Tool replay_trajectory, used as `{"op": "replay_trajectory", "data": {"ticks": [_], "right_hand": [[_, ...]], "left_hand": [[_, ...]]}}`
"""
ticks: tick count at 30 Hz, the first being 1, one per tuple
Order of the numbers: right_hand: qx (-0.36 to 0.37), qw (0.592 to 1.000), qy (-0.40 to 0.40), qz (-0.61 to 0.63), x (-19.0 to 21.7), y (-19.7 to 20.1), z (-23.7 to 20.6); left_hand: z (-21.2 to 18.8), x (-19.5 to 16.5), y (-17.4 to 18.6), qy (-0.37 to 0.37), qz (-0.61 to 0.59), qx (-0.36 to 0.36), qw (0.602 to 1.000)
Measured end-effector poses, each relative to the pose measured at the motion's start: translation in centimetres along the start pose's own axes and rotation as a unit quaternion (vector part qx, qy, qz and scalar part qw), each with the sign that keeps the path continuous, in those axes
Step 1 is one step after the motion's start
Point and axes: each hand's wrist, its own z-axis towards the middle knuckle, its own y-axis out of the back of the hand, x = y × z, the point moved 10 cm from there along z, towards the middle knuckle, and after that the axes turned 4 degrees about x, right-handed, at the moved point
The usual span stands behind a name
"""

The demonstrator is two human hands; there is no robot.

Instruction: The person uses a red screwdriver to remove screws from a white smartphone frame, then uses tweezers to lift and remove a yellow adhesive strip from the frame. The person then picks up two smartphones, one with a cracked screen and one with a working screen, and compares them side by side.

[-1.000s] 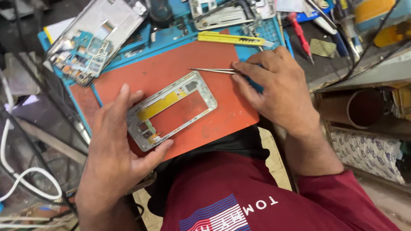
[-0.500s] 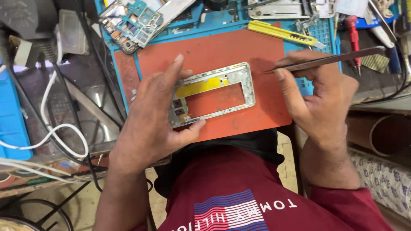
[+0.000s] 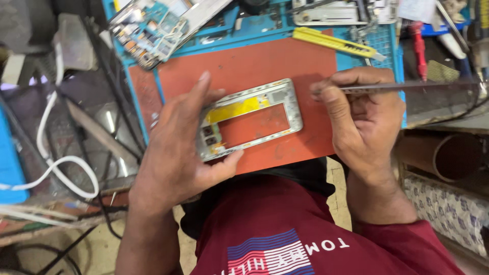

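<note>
- Holding the work down, the left hand (image 3: 175, 153) clamps a silver phone frame (image 3: 248, 118) flat on the red-orange mat (image 3: 265, 63), thumb under its near edge and fingers over its left end.
- Frame lies near the middle of the mat, toward the desk's near edge; its large middle opening is empty, so the mat shows through.
- A yellow strip (image 3: 235, 109) lines the frame's far rail, and small parts sit at its left end; I judge the frame largely stripped, with those bits left in it.
- The right hand (image 3: 364, 119) is closed on slim metal tweezers (image 3: 407, 87), just beside the frame's right end; the tips seem to sit by the fingertips, not touching the frame, though I cannot tell for sure.
- A circuit board (image 3: 147, 28) rests apart at the mat's far left corner, so it appears already separated.
- A yellow utility knife (image 3: 333, 42) lies along the far edge, and a red-handled screwdriver (image 3: 418, 48) lies off the far right corner, neither in hand.
</note>
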Motion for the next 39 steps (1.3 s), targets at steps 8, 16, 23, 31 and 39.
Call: {"op": "replay_trajectory", "data": {"ticks": [8,16,23,31,39], "right_hand": [[0.029,0.891,0.088,-0.444,2.1,1.4,-0.1],[-0.067,0.87,0.013,-0.489,0.2,8.3,-1.4],[-0.045,0.85,0.008,-0.524,1.1,9.6,-2.5],[-0.209,0.952,0.154,-0.163,1.0,16.2,-7.2],[-0.228,0.947,0.149,0.17,-5.1,17.5,-7.3]], "left_hand": [[1.0,-1.1,-0.6,-0.006,0.023,-0.004,1.0],[1.0,-0.9,-0.9,-0.004,0.034,0.001,0.999],[1.0,-1.2,-0.9,-0.007,0.041,-0.002,0.999],[0.9,-1.2,-0.8,-0.009,0.042,-0.005,0.999],[0.8,-1.2,-0.6,-0.011,0.028,-0.005,1.0]]}}
